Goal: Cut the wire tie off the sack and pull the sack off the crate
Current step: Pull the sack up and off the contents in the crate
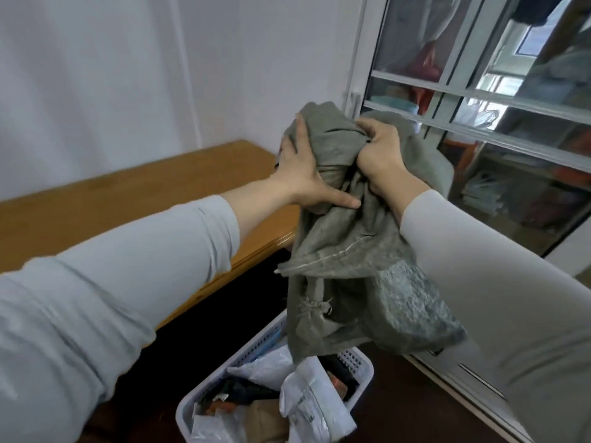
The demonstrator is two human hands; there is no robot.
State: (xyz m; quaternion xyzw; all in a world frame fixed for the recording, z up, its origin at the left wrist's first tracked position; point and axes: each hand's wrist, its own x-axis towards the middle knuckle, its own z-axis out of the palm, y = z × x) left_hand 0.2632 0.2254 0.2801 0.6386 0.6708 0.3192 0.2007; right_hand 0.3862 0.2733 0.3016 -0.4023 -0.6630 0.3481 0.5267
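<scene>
A grey-green woven sack hangs bunched up in the air, clear of the white perforated crate on the floor below it. My left hand presses flat against the sack's upper left side, fingers spread around the bundle. My right hand is clenched on a gathered fold at the sack's top. The sack's loose lower end dangles just above the crate's far rim. The crate holds several white parcels and packets. No wire tie or cutting tool is visible.
A wooden table runs along the white wall at left, its corner close to the sack. A glass sliding door with white frames stands at right, cluttered shelves behind it. Dark floor surrounds the crate.
</scene>
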